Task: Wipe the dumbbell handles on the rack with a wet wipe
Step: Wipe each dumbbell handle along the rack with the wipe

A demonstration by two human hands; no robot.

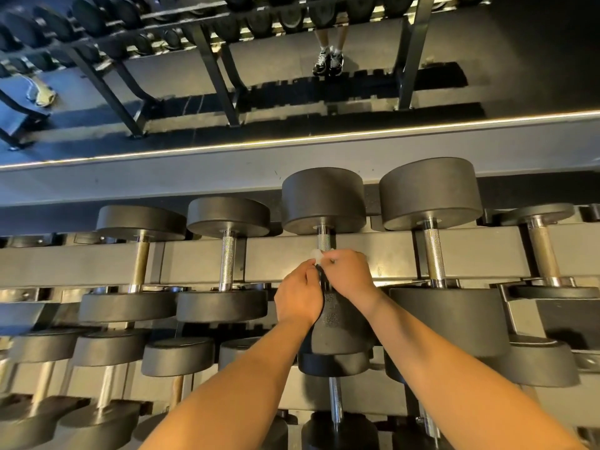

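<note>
Several black dumbbells with knurled metal handles lie across the top tier of the rack (194,258). Both my hands meet over the handle of the middle dumbbell (324,240), hiding its near half. My left hand (298,295) grips a small dark object (320,277), seemingly a wipe packet. My right hand (349,274) pinches a white wet wipe (316,254) at the top of that dark object, just above the handle. I cannot tell whether the wipe touches the handle.
Neighbouring handles are exposed to the left (227,259) and right (433,254). A lower tier of dumbbells (177,355) sits under my forearms. Behind the rack, a mirror reflects another rack and a person's legs (329,56).
</note>
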